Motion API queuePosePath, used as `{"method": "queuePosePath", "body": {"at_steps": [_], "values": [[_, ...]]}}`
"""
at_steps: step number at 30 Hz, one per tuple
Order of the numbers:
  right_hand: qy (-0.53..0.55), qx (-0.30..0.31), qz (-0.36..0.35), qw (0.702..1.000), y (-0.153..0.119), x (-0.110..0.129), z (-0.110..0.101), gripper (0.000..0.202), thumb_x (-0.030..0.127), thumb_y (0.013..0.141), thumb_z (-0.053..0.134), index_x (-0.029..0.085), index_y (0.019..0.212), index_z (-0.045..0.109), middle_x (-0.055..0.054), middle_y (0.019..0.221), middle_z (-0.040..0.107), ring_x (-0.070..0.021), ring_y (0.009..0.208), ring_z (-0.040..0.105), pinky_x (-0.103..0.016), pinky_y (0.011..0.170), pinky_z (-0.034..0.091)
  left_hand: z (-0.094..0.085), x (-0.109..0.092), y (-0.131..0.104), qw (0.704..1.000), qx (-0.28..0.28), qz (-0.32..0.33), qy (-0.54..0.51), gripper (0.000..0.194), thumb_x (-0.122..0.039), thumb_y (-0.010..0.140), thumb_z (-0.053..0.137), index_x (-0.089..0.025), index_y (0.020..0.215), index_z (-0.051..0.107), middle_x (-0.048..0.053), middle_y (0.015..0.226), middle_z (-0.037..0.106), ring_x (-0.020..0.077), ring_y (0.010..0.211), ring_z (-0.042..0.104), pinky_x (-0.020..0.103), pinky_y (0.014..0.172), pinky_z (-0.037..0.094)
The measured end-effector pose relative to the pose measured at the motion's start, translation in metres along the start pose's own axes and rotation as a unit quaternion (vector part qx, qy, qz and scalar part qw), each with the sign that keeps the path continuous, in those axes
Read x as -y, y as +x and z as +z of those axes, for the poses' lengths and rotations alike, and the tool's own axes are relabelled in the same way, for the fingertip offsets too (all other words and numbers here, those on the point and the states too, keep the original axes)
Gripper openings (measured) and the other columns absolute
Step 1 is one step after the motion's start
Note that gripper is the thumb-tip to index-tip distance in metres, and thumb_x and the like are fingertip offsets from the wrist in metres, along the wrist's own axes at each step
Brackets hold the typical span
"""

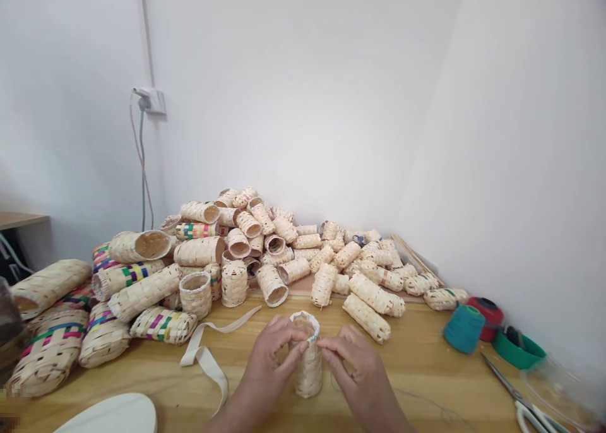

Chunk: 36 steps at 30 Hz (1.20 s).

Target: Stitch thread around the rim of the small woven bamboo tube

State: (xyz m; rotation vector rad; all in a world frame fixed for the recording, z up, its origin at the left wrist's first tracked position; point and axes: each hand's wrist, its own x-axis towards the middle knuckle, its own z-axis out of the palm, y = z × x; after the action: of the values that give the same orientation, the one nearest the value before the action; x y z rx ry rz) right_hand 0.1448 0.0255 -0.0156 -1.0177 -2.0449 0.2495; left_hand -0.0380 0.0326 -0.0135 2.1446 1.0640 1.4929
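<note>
1. At the left edge of the frame lie large woven baskets with coloured bands (50, 344); they sit well apart from your hands and do not crowd you.
2. A loose strip of cream ribbon (206, 357) curls on the wooden table (416, 357) just left of your left forearm; keep your wrist off it so it does not drag.
3. Your left hand (271, 363) has its fingers closed around the left side of the small woven basket (307, 370), thumb pressing near the rim. Hold it steady and upright, without crushing the weave.
4. That basket stands on the table at lower centre of the frame, between both hands, its open mouth up and a thin coloured trim on the rim.
5. Your right hand (357, 370) pinches at the rim's right side, fingertips together on the edge. Work there in small, even moves, I would judge.
6. Behind, in mid-frame, a heap of small baskets (284, 256) fills the table's back; the nearest lie just beyond your knuckles.
7. At lower right sit a teal thread spool (463, 329), a red spool (487, 313), a green dish (518, 352) and scissors (521, 398), all within reach yet apart.
</note>
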Motion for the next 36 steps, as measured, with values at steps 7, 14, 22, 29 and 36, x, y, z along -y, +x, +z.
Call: {"method": "queuePosePath", "body": {"at_steps": [7, 14, 22, 29, 36], "values": [[0.003, 0.004, 0.024, 1.0, -0.001, 0.005, -0.002, 0.02, 0.023, 0.091, 0.05, 0.024, 0.089, 0.07, -0.001, 0.07, 0.058, -0.0184, 0.07, 0.056, -0.029, 0.063, 0.042, -0.001, -0.004, -0.005, 0.996, 0.012, 0.041, 0.075, 0.02, -0.025, 0.091, 0.051, -0.02, 0.078, 0.064, 0.003, 0.074, 0.064, 0.0182, 0.071, 0.056, 0.036, 0.078, 0.043], [0.024, 0.006, 0.083, 0.996, -0.003, 0.006, 0.003, 0.023, 0.026, 0.089, 0.049, 0.022, 0.081, 0.07, -0.001, 0.067, 0.059, -0.0174, 0.064, 0.056, -0.027, 0.06, 0.042, 0.002, -0.006, -0.009, 0.975, -0.02, 0.141, 0.169, 0.019, -0.012, 0.091, 0.047, -0.017, 0.077, 0.059, 0.003, 0.07, 0.059, 0.016, 0.065, 0.047, 0.028, 0.062, 0.036], [0.135, 0.0, 0.164, 0.977, -0.002, 0.011, 0.009, 0.025, 0.034, 0.085, 0.051, 0.019, 0.069, 0.064, 0.0, 0.061, 0.055, -0.0145, 0.055, 0.049, -0.024, 0.051, 0.037, 0.009, -0.01, -0.012, 0.972, -0.014, 0.151, 0.179, 0.026, -0.015, 0.094, 0.044, -0.017, 0.074, 0.061, 0.003, 0.067, 0.057, 0.0156, 0.063, 0.043, 0.028, 0.059, 0.032], [0.239, 0.033, 0.224, 0.944, 0.001, 0.006, 0.01, 0.022, 0.037, 0.082, 0.055, 0.019, 0.074, 0.063, 0.001, 0.065, 0.056, -0.0149, 0.06, 0.05, -0.025, 0.055, 0.041, 0.004, -0.008, -0.007, 0.956, -0.009, 0.185, 0.229, 0.03, -0.017, 0.097, 0.038, -0.016, 0.079, 0.063, 0.003, 0.064, 0.057, 0.0153, 0.059, 0.041, 0.027, 0.056, 0.029], [0.272, 0.015, 0.228, 0.935, 0.002, 0.011, 0.01, 0.014, 0.032, 0.079, 0.055, 0.021, 0.086, 0.049, 0.005, 0.064, 0.05, -0.013, 0.055, 0.047, -0.023, 0.051, 0.039, 0.003, -0.009, -0.007, 0.952, 0.005, 0.18, 0.246, 0.032, -0.017, 0.097, 0.038, -0.016, 0.075, 0.061, 0.003, 0.065, 0.057, 0.0158, 0.06, 0.043, 0.027, 0.056, 0.03]]}}
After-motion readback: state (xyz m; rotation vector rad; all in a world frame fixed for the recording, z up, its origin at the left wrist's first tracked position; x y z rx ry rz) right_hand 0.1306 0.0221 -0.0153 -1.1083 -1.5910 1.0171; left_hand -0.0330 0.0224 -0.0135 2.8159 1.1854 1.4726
